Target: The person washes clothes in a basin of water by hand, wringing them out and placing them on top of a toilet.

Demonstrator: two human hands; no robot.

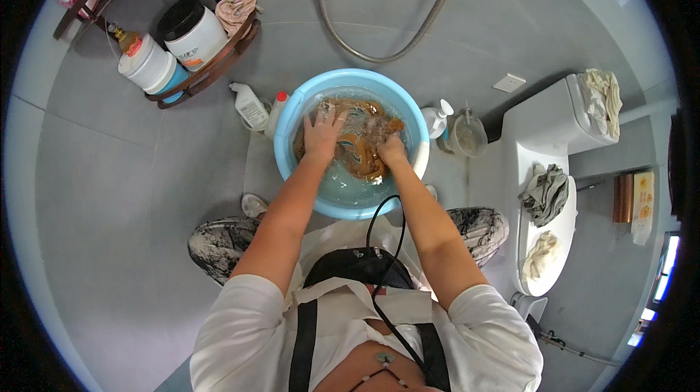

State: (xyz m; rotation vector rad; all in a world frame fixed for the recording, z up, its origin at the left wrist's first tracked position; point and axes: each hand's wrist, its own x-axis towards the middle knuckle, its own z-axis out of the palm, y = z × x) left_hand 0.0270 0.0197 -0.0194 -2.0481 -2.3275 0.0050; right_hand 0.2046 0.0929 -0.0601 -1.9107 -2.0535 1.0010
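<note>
The brown cloth (pixel 362 161) lay in water (pixel 337 186) inside a blue basin (pixel 343 211). The left hand (pixel 324 135) was open, fingers spread, at the cloth's left part. The right hand (pixel 392 150) was curled at its right side; whether it gripped could not be determined.

No legible lettering anywhere.

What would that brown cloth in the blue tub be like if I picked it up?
The brown cloth would probably be floppy, since it lies in loose folds. It's likely heavy for its size and drippy, because it's soaking in water.
</note>
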